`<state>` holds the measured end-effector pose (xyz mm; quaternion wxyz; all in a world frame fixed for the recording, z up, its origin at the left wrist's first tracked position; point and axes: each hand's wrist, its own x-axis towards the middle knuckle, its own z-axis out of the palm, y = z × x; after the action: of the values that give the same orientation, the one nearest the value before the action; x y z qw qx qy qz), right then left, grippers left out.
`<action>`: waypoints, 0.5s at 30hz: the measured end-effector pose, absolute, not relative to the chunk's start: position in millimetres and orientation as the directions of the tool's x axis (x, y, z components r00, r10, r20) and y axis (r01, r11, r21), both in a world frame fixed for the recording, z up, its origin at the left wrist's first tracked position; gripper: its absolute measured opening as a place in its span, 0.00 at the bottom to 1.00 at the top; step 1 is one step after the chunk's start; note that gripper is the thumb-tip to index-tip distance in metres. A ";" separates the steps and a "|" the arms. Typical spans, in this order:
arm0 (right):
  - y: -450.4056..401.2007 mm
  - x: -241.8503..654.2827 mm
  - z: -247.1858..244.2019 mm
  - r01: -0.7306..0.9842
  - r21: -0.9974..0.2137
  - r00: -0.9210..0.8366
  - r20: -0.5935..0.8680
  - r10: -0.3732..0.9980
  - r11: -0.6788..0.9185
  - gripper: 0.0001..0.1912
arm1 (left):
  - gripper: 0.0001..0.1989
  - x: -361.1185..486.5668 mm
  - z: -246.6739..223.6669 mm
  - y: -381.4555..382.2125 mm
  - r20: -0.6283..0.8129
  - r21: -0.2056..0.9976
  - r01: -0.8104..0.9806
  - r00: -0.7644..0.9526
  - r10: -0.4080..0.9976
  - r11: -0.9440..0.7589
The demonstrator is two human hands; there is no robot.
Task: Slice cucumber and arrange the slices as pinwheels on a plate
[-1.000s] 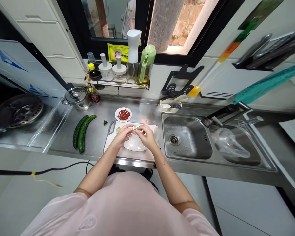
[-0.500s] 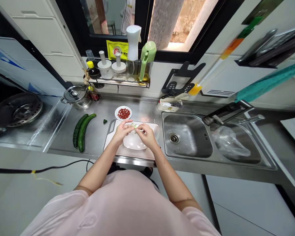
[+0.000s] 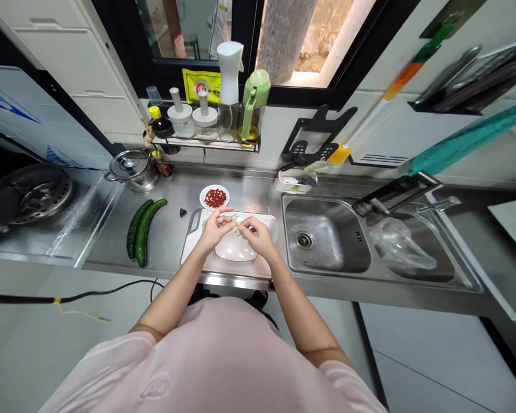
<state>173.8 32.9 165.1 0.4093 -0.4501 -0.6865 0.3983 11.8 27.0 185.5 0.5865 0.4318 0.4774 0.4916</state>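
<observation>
Above a white dish (image 3: 235,250), my left hand (image 3: 214,232) pinches a thin pale-green cucumber slice (image 3: 234,218) between thumb and fingers. Close beside it, my right hand (image 3: 259,235) is closed at the fingertips on another small cucumber piece (image 3: 238,232), partly hidden by the fingers. Beneath the dish lies a white cutting board (image 3: 208,265) with a grey handle at its left. Part of a slice shows behind my left hand. Two whole cucumbers (image 3: 143,238) rest on the steel counter to the left, with a cut dark-green cucumber end (image 3: 183,212) nearer the board.
Behind the board stands a small plate of chopped red pieces (image 3: 215,198). A lidded steel pot (image 3: 133,170) and a wok (image 3: 26,194) are at the left. The double sink (image 3: 327,238) is on the right, a plastic bag (image 3: 399,244) in its far basin. Bottles line a rack (image 3: 206,142).
My fingertips have shifted slightly on the cucumber pieces, and the slice in my left hand shows more clearly. The view has moved a little; the counter items stay put.
</observation>
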 end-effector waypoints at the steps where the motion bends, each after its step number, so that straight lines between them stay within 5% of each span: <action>1: 32.9 174.3 164.3 0.291 -0.917 -0.254 0.202 0.946 0.274 0.11 | 0.26 11.7 185.5 26.8 -0.134 0.976 -0.165 0.072 0.988 0.144; 15: 30.6 173.6 163.0 0.291 -0.920 -0.261 0.187 0.947 0.262 0.09 | 0.26 5.7 186.0 24.9 -0.054 0.998 0.021 0.143 0.988 0.051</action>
<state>173.6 30.6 163.0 0.4053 -0.4530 -0.6830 0.4049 5.7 24.9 186.0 0.5433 0.5255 0.4800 0.4452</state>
